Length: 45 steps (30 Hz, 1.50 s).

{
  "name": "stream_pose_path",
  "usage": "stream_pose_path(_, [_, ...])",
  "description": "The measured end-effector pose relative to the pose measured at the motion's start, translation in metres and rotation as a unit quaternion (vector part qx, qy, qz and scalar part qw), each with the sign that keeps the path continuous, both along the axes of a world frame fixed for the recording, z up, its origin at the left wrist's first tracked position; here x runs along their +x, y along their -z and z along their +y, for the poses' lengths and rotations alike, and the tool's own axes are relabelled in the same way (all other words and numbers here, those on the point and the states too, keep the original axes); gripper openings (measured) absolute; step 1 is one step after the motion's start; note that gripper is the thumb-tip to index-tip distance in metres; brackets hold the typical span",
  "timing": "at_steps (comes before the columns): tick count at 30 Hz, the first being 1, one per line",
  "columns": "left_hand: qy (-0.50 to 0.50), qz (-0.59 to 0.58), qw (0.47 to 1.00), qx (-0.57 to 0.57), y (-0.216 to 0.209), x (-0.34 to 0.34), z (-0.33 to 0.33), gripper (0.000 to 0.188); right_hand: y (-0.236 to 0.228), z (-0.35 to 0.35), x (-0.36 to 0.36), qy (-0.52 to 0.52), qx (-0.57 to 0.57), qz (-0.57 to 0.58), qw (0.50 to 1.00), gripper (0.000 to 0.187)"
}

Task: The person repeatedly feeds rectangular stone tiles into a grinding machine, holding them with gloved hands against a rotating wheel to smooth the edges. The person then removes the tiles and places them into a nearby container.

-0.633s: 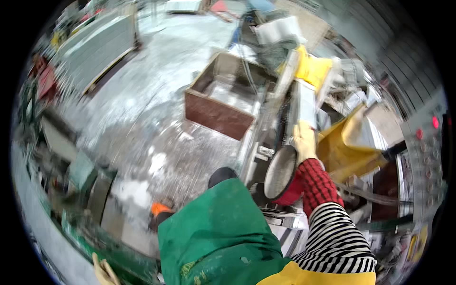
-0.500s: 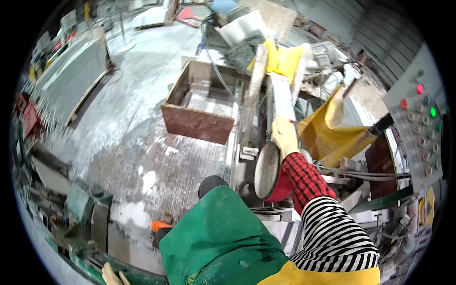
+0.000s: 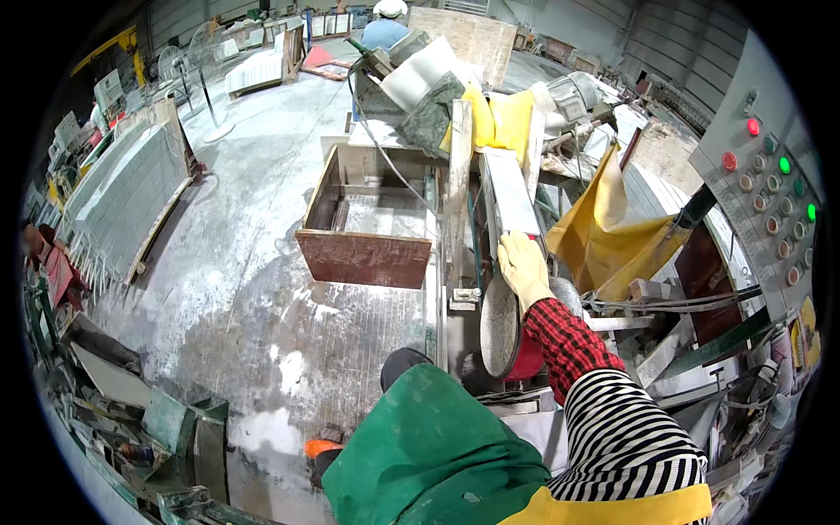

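My right hand, in a cream glove, lies palm down at the near end of a long white strip on a narrow machine bed. Its fingers point forward and lie flat; their tips meet the strip's near end. Just below this hand is a roller with a grey, speckled round end and a red side. Red-and-black checked cloth covers my right wrist, with a striped sleeve above. My left hand is out of view.
An open brown box stands left of the machine. Yellow cloth covers the bed's far end; a yellow sheet hangs to its right. A control panel with lit buttons is at the right. A person in a white helmet is far off.
The view has shifted and sharpened, and more of the far hall shows. My left hand, earlier at the lower left edge, has left the picture. My right hand stays at the strip's near end.
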<state>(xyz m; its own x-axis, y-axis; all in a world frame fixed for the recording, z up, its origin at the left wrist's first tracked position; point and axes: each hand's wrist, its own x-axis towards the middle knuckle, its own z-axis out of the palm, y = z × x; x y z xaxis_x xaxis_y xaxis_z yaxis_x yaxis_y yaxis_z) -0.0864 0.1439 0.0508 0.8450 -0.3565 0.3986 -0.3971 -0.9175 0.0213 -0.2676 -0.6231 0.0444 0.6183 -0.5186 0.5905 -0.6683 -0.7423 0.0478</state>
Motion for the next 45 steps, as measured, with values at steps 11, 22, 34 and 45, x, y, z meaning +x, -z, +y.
stream_pose_path(11, [-0.013,0.006,1.000,-0.015,0.004,0.000,-0.003,0.028,-0.007,0.007,-0.001,-0.016,-0.014,-0.013,1.000,0.020])
stream_pose_path(22, [-0.025,0.025,0.999,-0.030,0.009,-0.003,-0.002,0.029,-0.014,0.025,-0.006,-0.055,-0.055,-0.040,0.996,0.023])
stream_pose_path(34, [-0.058,0.040,0.998,-0.007,0.003,0.000,-0.008,0.029,-0.013,0.028,-0.009,-0.078,0.008,-0.088,0.993,0.033])
stream_pose_path(45, [-0.076,0.076,0.994,-0.005,0.006,0.005,-0.008,0.028,-0.013,-0.031,0.023,0.148,0.027,0.018,0.989,0.044])
